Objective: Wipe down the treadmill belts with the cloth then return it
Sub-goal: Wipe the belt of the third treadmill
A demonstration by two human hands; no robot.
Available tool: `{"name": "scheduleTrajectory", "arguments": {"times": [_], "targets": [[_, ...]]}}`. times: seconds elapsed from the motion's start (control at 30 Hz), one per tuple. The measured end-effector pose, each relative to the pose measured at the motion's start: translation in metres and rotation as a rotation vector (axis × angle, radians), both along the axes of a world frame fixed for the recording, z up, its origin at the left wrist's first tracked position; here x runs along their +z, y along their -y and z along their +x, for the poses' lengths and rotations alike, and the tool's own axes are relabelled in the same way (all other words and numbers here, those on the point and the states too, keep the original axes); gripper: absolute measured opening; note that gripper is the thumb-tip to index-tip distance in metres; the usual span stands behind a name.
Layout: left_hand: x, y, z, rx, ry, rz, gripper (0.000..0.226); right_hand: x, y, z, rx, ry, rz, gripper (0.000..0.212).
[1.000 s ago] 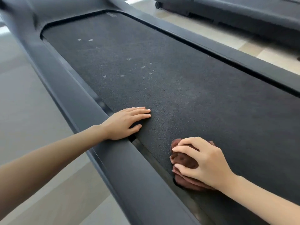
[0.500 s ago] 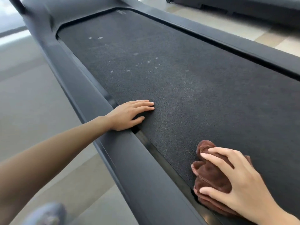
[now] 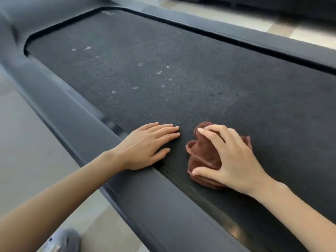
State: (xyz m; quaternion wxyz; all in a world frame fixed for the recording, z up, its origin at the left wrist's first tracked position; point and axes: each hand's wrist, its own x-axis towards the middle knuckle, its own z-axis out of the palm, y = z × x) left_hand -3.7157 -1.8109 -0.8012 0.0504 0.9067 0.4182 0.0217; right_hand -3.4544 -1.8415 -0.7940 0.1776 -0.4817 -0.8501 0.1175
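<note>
A dark treadmill belt (image 3: 181, 73) fills most of the head view, with several pale spots on its far half. A bunched brown cloth (image 3: 203, 153) lies on the belt near its left edge. My right hand (image 3: 231, 157) lies over the cloth with fingers curled round it, pressing it onto the belt. My left hand (image 3: 147, 146) rests flat with straight fingers, its heel on the left side rail (image 3: 76, 124) and its fingertips on the belt, just left of the cloth.
The right side rail (image 3: 254, 39) borders the belt's far side. Beyond it lie a light tiled floor (image 3: 291, 28) and another dark machine (image 3: 272, 4). A grey shoe (image 3: 61, 240) shows on the floor at the bottom left.
My right hand has slid the cloth forward along the belt, up beside my left hand. The left hand stays on the rail edge. The view has shifted.
</note>
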Motion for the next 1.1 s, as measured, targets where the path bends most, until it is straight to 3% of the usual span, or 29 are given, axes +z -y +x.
{"name": "scheduleTrajectory", "arguments": {"times": [0.13, 0.3, 0.5, 0.8, 0.97, 1.1], "targets": [[-0.002, -0.033, -0.051, 0.035, -0.024, -0.005, 0.059, -0.009, 0.025, 0.014, 0.001, 0.007, 0.033, 0.076], [-0.003, -0.058, -0.095, 0.089, 0.057, -0.057, 0.069, -0.005, -0.043, -0.054, -0.234, 0.001, 0.145, 0.063], [-0.011, -0.076, -0.091, 0.061, 0.064, -0.004, 0.061, -0.009, -0.097, -0.106, -0.551, -0.013, 0.103, 0.062], [-0.017, -0.081, -0.092, 0.007, 0.116, -0.040, 0.064, -0.007, 0.040, -0.117, -0.658, 0.024, 0.063, 0.057], [-0.017, -0.079, -0.090, -0.014, 0.114, -0.030, 0.067, -0.005, 0.021, -0.121, -0.666, 0.134, 0.176, 0.051], [-0.017, -0.080, -0.087, -0.098, 0.111, -0.037, 0.066, -0.012, -0.006, -0.110, -0.627, 0.114, 0.261, 0.045]]}}
